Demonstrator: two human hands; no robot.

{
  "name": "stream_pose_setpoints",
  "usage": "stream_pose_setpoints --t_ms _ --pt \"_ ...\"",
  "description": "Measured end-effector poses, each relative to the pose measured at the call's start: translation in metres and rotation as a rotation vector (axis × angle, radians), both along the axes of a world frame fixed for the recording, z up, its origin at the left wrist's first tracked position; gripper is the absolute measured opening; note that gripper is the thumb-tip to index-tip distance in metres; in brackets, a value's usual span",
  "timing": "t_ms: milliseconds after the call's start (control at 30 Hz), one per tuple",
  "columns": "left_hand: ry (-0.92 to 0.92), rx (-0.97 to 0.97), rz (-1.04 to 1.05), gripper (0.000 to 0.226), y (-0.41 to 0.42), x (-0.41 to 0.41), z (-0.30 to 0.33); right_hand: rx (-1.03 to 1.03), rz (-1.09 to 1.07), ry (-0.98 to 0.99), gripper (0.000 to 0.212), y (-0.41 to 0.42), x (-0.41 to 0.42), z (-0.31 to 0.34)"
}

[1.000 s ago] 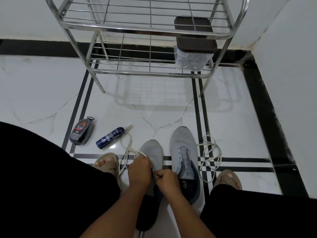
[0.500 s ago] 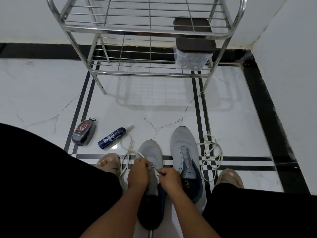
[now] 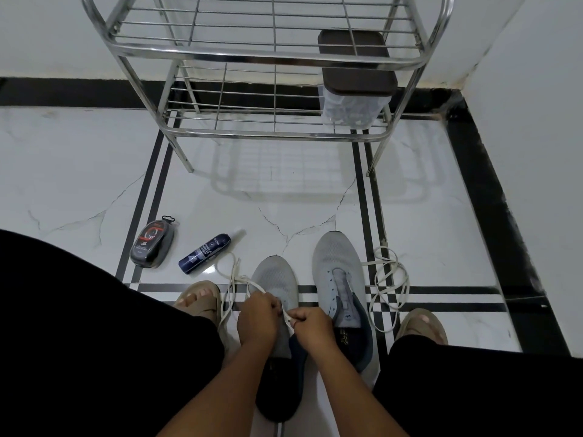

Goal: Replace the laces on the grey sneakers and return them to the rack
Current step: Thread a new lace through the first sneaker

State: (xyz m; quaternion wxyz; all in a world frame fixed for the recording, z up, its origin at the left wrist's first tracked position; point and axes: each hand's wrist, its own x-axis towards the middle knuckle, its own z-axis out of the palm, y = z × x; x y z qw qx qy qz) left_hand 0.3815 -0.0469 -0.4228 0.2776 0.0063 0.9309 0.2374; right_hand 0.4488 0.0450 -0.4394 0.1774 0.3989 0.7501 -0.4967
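Two grey sneakers stand side by side on the floor between my knees. Over the left sneaker [image 3: 277, 279] both hands work a white lace [image 3: 230, 279]. My left hand [image 3: 258, 320] grips the lace where it loops off to the left. My right hand [image 3: 310, 326] pinches the lace end just above the eyelets. The right sneaker [image 3: 339, 272] has no lace in its eyelets. A second white lace [image 3: 389, 288] lies coiled on the floor to its right. The steel shoe rack [image 3: 271, 58] stands beyond the shoes.
A dark shoe-polish case [image 3: 153, 244] and a blue spray bottle [image 3: 205, 252] lie on the floor at left. A clear box with a brown lid [image 3: 355, 80] sits on the rack's lower shelf at right. My sandalled feet flank the shoes; a wall rises at right.
My hands have shifted slightly over the left sneaker, drawing the lace between them. The view has tilted a little. The shoes and the loose lace have not moved.
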Motion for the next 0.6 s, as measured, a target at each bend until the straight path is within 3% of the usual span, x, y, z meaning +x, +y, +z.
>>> stream_pose_setpoints --t_ms 67,333,400,500,600 --pt "0.025 0.007 -0.024 0.014 -0.001 0.004 -0.003 -0.005 0.002 -0.008 0.027 0.000 0.000 0.000" --pt "-0.022 0.110 0.220 0.017 -0.002 0.008 -0.012 0.005 0.022 0.006 0.027 0.001 -0.002 0.001" --pt "-0.001 0.073 0.172 0.014 -0.003 0.006 -0.011 0.023 0.081 0.017 0.027 0.001 -0.002 0.002" --pt "0.086 -0.036 -0.069 0.011 -0.005 0.006 -0.013 0.034 0.159 0.022 0.025 0.001 -0.002 0.003" --pt "0.059 0.013 0.020 0.014 -0.006 0.008 -0.015 0.018 0.187 0.018 0.026 0.001 -0.002 0.002"
